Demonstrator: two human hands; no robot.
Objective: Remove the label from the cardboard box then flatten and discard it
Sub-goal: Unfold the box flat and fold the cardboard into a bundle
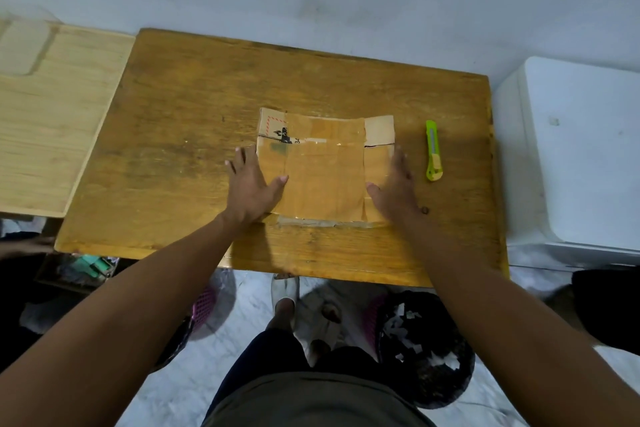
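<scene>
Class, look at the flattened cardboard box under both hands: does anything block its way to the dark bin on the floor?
Nothing visible does. The cardboard box lies flat under the left hand and right hand; the bin stands open below the table edge.

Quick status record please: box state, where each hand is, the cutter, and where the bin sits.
box: flattened brown cardboard box, taped, lying flat on the worn wooden table
left hand: open, palm pressing the box's left edge
right hand: open, pressing the box's right edge
cutter: lime-green utility knife on the table, right of the box, untouched
bin: dark round waste bin with paper scraps, on the floor below the table's near edge
</scene>
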